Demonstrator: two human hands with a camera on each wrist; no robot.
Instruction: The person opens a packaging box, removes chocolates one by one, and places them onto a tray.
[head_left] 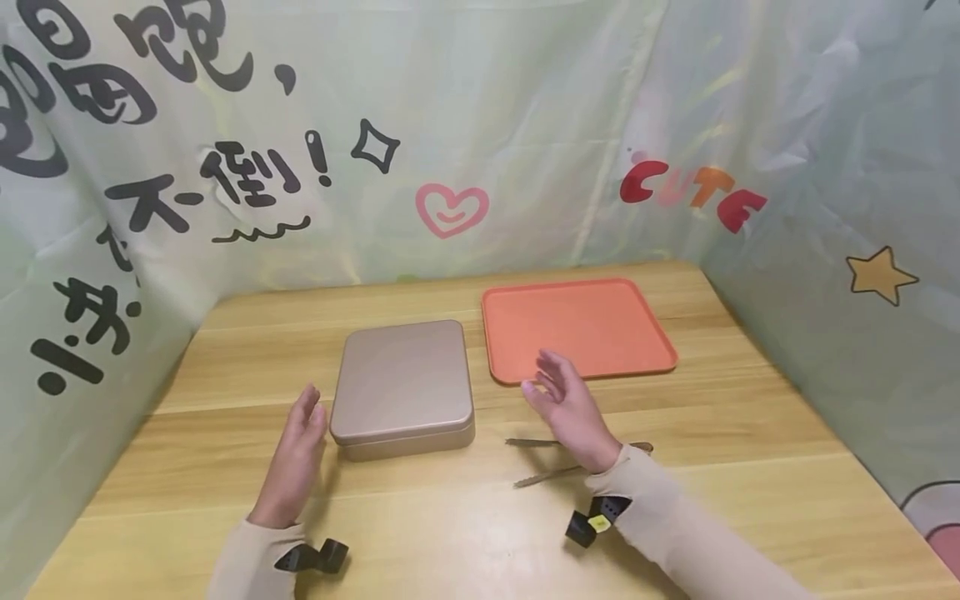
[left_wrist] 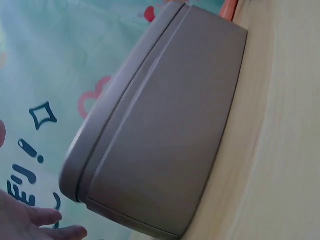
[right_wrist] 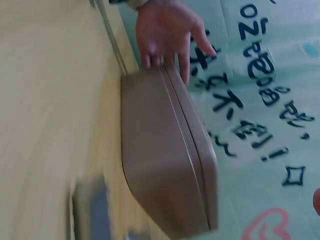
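A closed, brownish metal box with rounded corners and a lid lies flat on the table. Just left of it, my left hand hovers with fingers extended, apart from its side. The left wrist view shows the box's side wall close up, with fingers at the lower left. To the right of the box, my right hand is raised with loosely bent fingers, holding nothing. Beneath it lie metal tongs, partly hidden by the hand and wrist.
An orange-red tray lies at the back right of the wooden table. Printed fabric hangs around the back and sides. A small black camera is worn on the right wrist, and another on the left.
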